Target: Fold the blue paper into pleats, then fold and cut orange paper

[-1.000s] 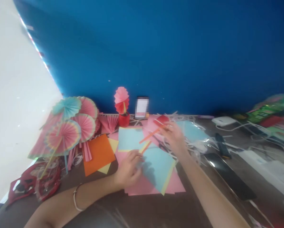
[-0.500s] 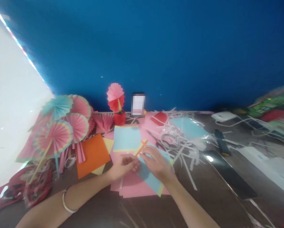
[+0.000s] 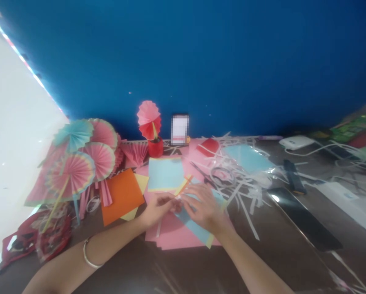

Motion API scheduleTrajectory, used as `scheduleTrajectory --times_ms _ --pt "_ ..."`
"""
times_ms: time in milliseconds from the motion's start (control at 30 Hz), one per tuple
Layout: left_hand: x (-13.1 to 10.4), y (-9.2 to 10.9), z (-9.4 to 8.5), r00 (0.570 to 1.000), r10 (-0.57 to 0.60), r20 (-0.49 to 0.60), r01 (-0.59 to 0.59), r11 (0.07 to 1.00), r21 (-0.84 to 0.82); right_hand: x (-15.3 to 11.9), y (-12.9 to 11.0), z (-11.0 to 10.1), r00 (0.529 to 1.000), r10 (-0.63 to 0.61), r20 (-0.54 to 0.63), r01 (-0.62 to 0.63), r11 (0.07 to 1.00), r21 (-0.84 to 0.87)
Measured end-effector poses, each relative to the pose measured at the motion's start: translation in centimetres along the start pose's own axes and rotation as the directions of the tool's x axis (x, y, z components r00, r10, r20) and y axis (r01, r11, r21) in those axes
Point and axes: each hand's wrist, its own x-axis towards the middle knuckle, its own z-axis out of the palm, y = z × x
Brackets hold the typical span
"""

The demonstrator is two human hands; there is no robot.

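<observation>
My left hand (image 3: 160,208) has its fingers curled into a pinch, with a bracelet on the wrist. My right hand (image 3: 203,206) meets it, thumb and fingertips bent toward the left fingertips. What they pinch between them is too small and blurred to name. A narrow orange paper strip (image 3: 187,179) slants up and away from the fingertips; whether a hand grips it I cannot tell. Under the hands lie light-blue paper with yellow edges (image 3: 195,228) and pink sheets (image 3: 177,241). Just beyond is a light-blue square sheet (image 3: 165,173).
Folded paper fans (image 3: 75,171) and orange paper (image 3: 121,196) are at left. A red pot (image 3: 155,148) holds another fan. Scissors (image 3: 221,173) lie among white paper strips (image 3: 247,208) at right, near a dark phone (image 3: 304,218). A blue wall (image 3: 201,61) rises behind.
The view has shifted slightly, so the table things sit a little higher and farther right. My right fingers have drawn closer to my left fingertips.
</observation>
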Motion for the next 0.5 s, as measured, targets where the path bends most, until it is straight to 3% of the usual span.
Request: scheduleTrajectory --times_ms 300,500 --pt "-0.11 0.36 -0.28 0.999 0.025 0.036 -0.027 0.999 0.047 -0.18 -0.25 -0.28 0.985 -0.040 0.167 0.045 0.999 -0.027" --pt "-0.05 0.12 -0.47 0.996 -0.002 0.088 0.004 1.000 -0.027 -0.05 -0.31 -0.67 0.985 -0.095 0.141 0.097 0.995 -0.006"
